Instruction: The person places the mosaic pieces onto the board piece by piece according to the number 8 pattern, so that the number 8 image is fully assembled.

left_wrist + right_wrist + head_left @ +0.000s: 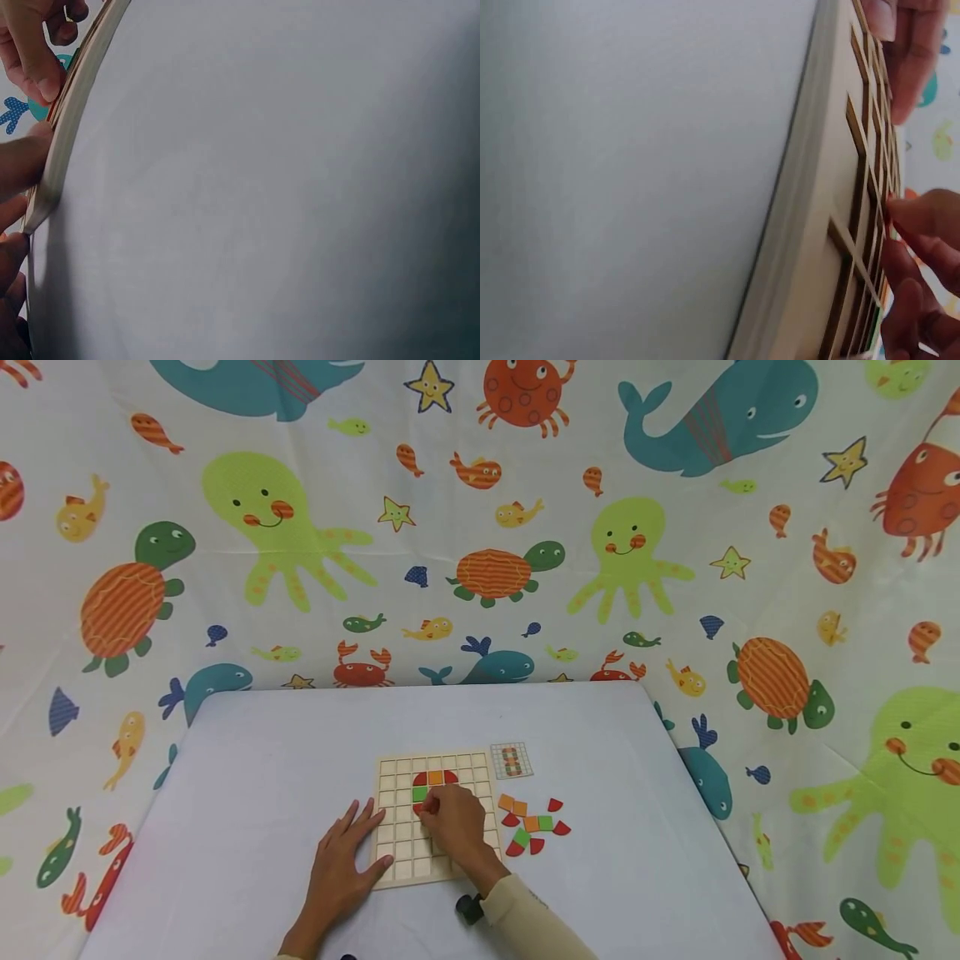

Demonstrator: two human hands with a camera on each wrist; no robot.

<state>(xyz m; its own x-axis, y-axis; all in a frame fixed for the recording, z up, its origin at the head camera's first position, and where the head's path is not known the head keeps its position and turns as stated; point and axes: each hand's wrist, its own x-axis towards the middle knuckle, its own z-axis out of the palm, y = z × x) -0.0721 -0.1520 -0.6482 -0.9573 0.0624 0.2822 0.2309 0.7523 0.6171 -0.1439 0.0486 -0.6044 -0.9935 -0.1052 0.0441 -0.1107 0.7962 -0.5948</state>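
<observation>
**On the white table (270, 760), a light touch over the gridded board (402, 867)**

From the head view, we see the board lying flat. The left hand (337, 864) rests at its left edge with fingers spread apart; the right hand (459, 827) is over the middle with bent fingers, near the set pieces (436, 777). To the right of the board lie the loose pieces (532, 823), and just beside its far right corner is a small card (512, 761).

From the left wrist view, we see the board's side, with the left thumb at its edge. We judge it wooden, stiff and rather light; it could slide, so the outer edge is a good place for steadying.

From the right wrist view, the right thumb and a finger are pinched together on a red piece (888, 216), at the grid; whether it is seated, we cannot tell. It should be light, stiff and perhaps slippery, so we would take it by its opposite sides, with fingertips only.
</observation>
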